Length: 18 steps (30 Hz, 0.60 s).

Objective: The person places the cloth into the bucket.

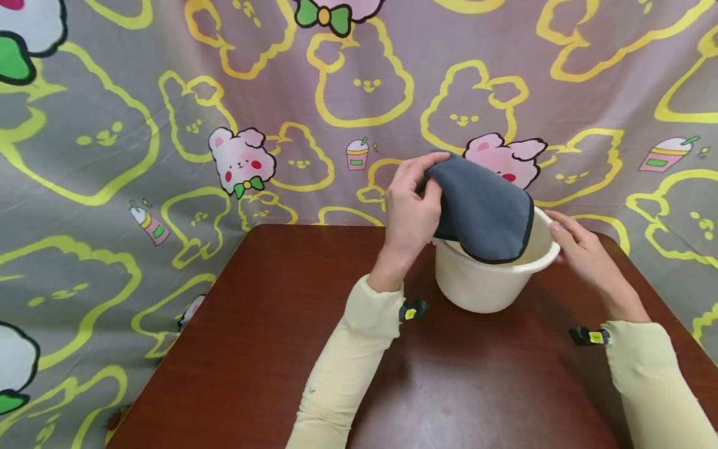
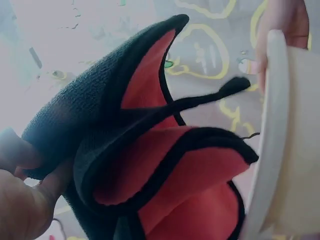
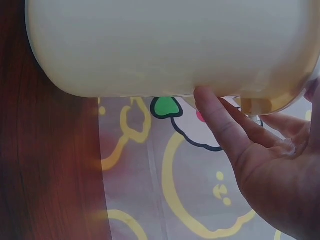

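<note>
My left hand [image 1: 412,209] pinches a dark grey cloth [image 1: 488,206] with black edging near its upper left corner. The cloth hangs folded over the near left part of a cream plastic bucket [image 1: 482,287], hiding some of its rim. In the left wrist view, the coral-red underside of the cloth [image 2: 192,172] shows between its folds. My right hand [image 1: 589,255] holds the bucket's right side, thumb at the rim. Seen from the right wrist, the index finger of that hand [image 3: 265,170] lies against the bucket's outer wall [image 3: 150,50]. The bucket's inside is mostly hidden.
The bucket stands upright towards the back right of a dark red-brown wooden table [image 1: 269,349]. Behind and beside the table hangs a grey curtain [image 1: 303,93] printed with yellow cartoon outlines. Small black devices [image 1: 414,310] sit at both sleeve cuffs.
</note>
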Tool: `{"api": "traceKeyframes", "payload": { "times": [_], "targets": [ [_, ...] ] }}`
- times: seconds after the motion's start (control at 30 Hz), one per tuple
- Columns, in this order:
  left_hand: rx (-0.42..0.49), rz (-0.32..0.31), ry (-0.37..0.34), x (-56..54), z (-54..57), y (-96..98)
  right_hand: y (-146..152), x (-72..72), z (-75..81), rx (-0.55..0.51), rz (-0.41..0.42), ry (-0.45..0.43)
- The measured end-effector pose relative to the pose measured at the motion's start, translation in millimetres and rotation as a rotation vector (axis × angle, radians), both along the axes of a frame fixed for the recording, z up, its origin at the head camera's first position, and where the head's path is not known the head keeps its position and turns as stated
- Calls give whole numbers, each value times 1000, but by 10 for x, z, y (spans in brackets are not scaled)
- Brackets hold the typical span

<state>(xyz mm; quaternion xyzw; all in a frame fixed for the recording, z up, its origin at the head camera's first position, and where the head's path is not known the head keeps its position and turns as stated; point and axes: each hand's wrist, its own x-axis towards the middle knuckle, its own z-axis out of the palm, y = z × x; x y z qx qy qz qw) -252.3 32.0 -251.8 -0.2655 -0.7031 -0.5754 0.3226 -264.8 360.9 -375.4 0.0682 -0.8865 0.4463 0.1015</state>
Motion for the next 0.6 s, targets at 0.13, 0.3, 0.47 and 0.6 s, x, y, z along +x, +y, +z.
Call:
{"api": "traceKeyframes", "payload": {
  "times": [0.13,0.3,0.47,0.6],
  "targets": [
    [-85,10,-42,-58,-57,156,15,-1,-1,7,3,0],
    [-248,-136,-174,-116,-162,235,20,18,-19,15,-9,0],
    [-305,-224,-248,-169,-253,117,9,30,-28,14,-7,8],
    [-374,-207,-249,-205,-361,-85,29,42,-32,20,13,1]
  ]
}}
